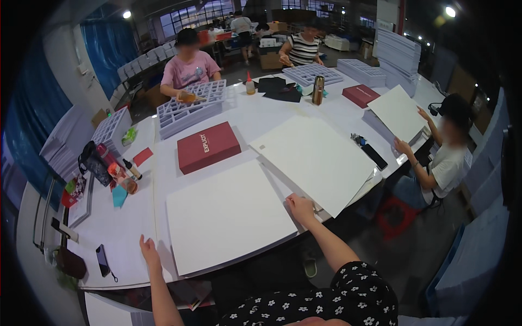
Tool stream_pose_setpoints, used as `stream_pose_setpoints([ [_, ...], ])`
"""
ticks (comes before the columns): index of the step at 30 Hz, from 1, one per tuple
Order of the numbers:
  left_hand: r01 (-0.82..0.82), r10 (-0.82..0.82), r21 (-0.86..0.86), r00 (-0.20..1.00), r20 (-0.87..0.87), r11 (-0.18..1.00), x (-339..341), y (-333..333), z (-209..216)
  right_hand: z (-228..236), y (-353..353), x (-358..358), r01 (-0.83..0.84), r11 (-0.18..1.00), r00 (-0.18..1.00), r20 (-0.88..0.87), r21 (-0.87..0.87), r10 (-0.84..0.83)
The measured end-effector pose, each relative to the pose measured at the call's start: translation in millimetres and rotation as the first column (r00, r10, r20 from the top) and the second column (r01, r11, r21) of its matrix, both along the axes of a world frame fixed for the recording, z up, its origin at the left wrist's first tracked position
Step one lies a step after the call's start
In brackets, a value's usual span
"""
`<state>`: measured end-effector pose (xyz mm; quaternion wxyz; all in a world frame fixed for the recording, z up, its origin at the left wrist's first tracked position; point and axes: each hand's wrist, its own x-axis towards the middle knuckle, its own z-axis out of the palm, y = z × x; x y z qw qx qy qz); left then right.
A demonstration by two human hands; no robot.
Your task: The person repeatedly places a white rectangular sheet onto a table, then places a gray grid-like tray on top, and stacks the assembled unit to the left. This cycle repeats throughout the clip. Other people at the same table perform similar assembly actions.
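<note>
A large white board point(228, 217) lies flat on the table before me, its near edge close to the table's front. My left hand point(149, 251) is just off the board's left edge, fingers loosely bent and apart, with nothing in them. By the right edge my right hand point(300, 208) has its fingers curled in; whether they grip the edge or something small is hidden. A second white board point(318, 157) lies at an angle to the right, its near corner jutting past the table edge. Beyond the first board sits a dark red box point(208, 146) with pale lettering.
Two people across the table work at white compartment grids point(190, 106) point(312, 76). A seated person at right holds a white sheet point(399, 114). A phone point(102, 261), bottles point(122, 178), a gold flask point(318, 90), a glue bottle point(250, 86) and another red box point(360, 96) stand about.
</note>
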<state>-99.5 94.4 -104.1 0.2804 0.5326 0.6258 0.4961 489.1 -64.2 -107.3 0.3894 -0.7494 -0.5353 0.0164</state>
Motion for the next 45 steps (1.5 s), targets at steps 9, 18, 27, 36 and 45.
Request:
stream_pose_setpoints([
  [9,-0.318,0.09,-0.061,0.437,-0.895,0.946,28.1,-14.8,-17.9,3.6,-11.2,4.1,0.069,0.995,0.997,0.039,-0.074,-0.066],
  [18,-0.247,0.155,0.027,0.515,-0.843,0.969,24.2,-16.4,-16.2,6.7,-13.1,-0.1,0.046,0.998,0.997,0.061,-0.039,-0.044],
  [27,-0.242,0.141,0.007,0.542,-0.829,0.97,22.4,-17.8,-18.0,3.9,-13.8,0.2,0.07,0.996,0.996,0.068,-0.061,-0.066],
  [36,-0.228,0.16,0.037,0.552,-0.819,0.973,24.2,-21.4,-17.4,6.9,-13.6,-0.6,0.07,0.996,0.996,0.054,-0.061,-0.067],
  [45,-0.227,0.17,0.049,0.553,-0.816,0.973,20.7,-20.3,-20.4,4.2,-13.2,-0.1,0.062,0.997,0.997,0.057,-0.043,-0.06],
])
